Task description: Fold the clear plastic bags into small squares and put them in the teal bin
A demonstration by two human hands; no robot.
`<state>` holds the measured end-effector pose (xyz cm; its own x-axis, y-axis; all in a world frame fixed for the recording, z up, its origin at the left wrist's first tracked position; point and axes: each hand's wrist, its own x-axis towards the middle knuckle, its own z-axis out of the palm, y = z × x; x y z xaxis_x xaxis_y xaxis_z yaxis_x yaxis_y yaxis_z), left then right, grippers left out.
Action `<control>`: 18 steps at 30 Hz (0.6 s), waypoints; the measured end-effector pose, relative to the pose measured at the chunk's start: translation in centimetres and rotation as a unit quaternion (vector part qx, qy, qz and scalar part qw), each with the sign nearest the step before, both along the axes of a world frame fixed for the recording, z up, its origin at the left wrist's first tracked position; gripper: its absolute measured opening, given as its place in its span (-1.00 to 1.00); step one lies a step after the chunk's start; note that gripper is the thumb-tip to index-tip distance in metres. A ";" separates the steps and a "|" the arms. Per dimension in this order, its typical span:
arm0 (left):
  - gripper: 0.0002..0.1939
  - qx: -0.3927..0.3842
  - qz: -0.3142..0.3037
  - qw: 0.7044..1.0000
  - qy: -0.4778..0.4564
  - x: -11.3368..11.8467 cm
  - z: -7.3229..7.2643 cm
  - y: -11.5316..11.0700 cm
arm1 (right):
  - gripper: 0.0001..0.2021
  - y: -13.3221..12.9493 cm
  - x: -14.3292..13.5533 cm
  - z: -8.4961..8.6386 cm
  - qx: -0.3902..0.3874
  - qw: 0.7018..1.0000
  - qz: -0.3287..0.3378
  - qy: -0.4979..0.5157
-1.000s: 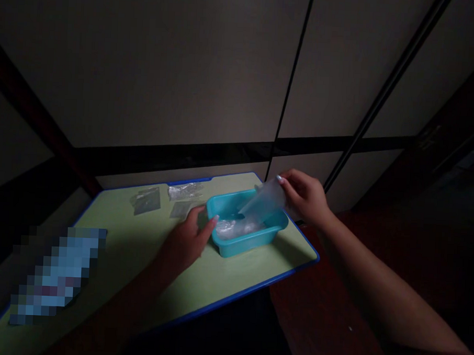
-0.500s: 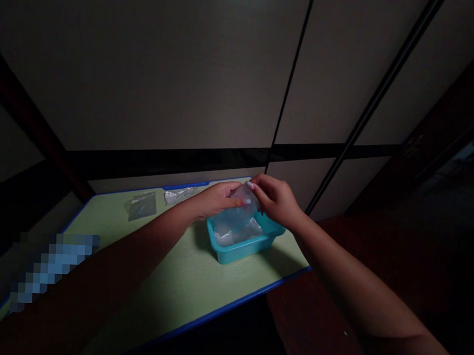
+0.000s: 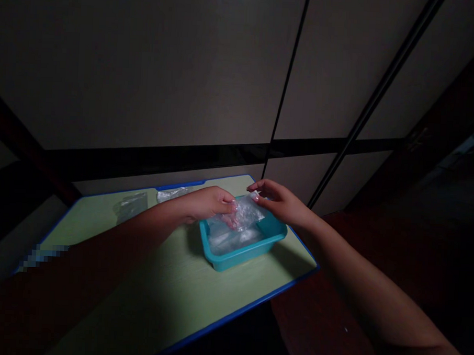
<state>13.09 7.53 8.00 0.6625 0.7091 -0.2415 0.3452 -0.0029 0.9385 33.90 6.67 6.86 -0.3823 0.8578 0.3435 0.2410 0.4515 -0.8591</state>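
Observation:
A clear plastic bag (image 3: 249,212) hangs crumpled between my two hands, above a turquoise basket (image 3: 241,256). My left hand (image 3: 216,205) pinches its left side between thumb and fingers. At the bag's upper right edge, my right hand (image 3: 277,200) holds it by the thumb and fingertips. More clear plastic (image 3: 234,241) lies inside the basket, partly hidden by the held bag.
The basket stands on a pale green table (image 3: 185,290) with a blue edge. Two other clear plastic pieces lie at the back left: a flat bag (image 3: 133,205) and a crumpled bag (image 3: 171,194). Cabinet doors (image 3: 167,70) rise directly behind the table.
My hands have moved a little apart, and the bag is now spread wider and more wrinkled between them. The view has shifted slightly.

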 end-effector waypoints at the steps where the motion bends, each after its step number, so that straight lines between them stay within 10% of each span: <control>1: -0.76 0.004 -0.001 1.000 0.009 -0.1 -0.1 0.0 | -0.79 0.1 0.2 0.1 -0.015 1.000 0.012 -0.012; 12: -0.42 0.285 -0.035 0.956 0.065 0.2 0.2 0.9 | -0.88 0.1 0.4 2.2 -0.038 0.984 0.066 -0.159; 18: -0.65 0.221 -0.050 0.971 0.082 0.8 -0.1 1.1 | -0.88 0.4 0.1 3.2 -0.037 0.985 0.070 -0.154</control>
